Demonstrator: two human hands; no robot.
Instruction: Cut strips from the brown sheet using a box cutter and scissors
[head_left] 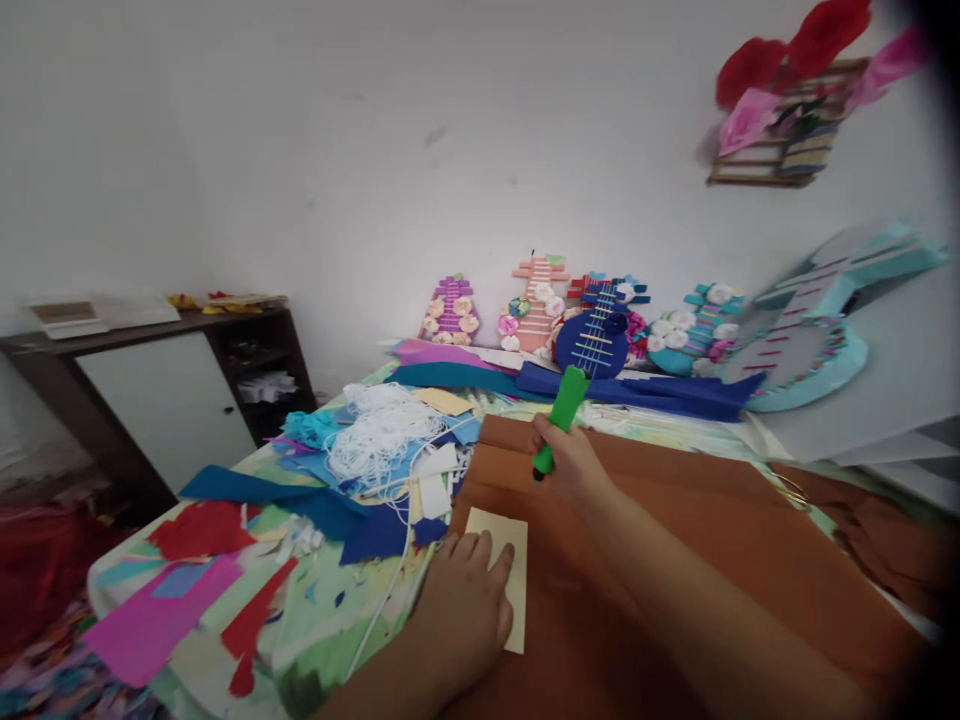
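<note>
My left hand (469, 600) lies flat with its fingers spread on a cream rectangle of paper (517, 610), pressing it to a large brown sheet (637, 570). Above and to the right, my right hand (566, 460) is closed around a thick green marker-like stick (568, 398). Its small dark end points down to the left, held above the brown sheet and apart from the cream paper. Whether that dark end is a tip or a cap I cannot tell.
White string (382, 430) is heaped left of the brown sheet, among coloured paper scraps such as a magenta piece (161, 620). Decorated paper instruments, including a blue one (592, 340), lean on the back wall. A dark cabinet (165, 390) stands at left.
</note>
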